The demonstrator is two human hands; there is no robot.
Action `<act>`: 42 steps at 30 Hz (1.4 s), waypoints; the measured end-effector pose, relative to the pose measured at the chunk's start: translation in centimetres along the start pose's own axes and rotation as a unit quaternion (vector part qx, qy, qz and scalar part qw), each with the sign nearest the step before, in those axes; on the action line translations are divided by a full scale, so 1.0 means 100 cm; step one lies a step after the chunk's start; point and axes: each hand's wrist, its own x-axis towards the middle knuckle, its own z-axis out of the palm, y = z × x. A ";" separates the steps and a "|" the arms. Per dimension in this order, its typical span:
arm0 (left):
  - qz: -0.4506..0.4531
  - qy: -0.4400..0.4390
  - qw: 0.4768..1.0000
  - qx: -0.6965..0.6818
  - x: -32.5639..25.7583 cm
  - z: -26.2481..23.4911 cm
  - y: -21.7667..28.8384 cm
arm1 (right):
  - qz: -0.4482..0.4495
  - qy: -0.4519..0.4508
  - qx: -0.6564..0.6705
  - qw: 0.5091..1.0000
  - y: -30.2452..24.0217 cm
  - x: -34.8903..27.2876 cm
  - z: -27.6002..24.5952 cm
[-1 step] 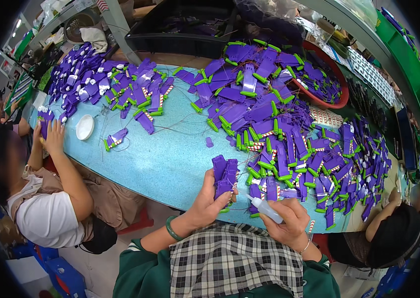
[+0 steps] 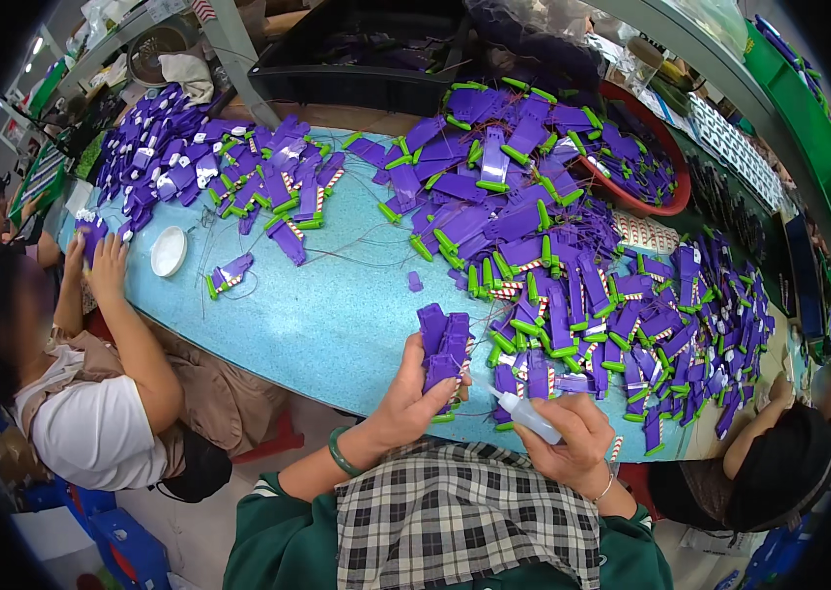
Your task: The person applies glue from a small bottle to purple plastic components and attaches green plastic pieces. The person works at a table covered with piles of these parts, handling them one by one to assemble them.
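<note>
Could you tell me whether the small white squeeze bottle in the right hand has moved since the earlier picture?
No. The white squeeze bottle in the right hand sits at the same spot by the table's near edge.

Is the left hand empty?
No, the left hand grips a stack of purple plastic pieces, while the right hand holds a small white squeeze bottle.

Bare blue tabletop (image 2: 327, 315) lies open ahead of my left hand (image 2: 405, 398), up to a white dish (image 2: 169, 251) near its left edge. Heaped purple parts (image 2: 543, 246) block its right half; another pile (image 2: 209, 162) fills the far left corner.
</note>
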 end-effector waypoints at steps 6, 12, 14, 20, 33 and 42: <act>-0.031 -0.010 0.989 -0.143 0.005 -0.005 -0.001 | -0.005 -0.011 0.015 1.000 0.001 -0.002 0.002; -0.013 -0.015 0.993 -0.116 0.003 -0.005 -0.002 | -0.010 -0.022 0.019 1.000 0.001 0.000 0.004; -0.007 -0.016 0.995 -0.097 0.002 -0.006 -0.005 | -0.009 -0.026 0.016 0.999 0.001 0.001 0.004; -0.001 -0.007 0.995 -0.101 0.003 -0.008 -0.007 | -0.019 -0.015 0.004 1.000 -0.001 0.001 0.002; 0.012 -0.016 0.996 -0.082 0.001 -0.006 -0.003 | -0.018 -0.018 0.019 0.999 0.000 0.001 0.004; 0.047 0.047 0.997 0.042 0.002 0.001 -0.007 | -0.030 -0.012 0.019 0.999 -0.002 0.001 0.003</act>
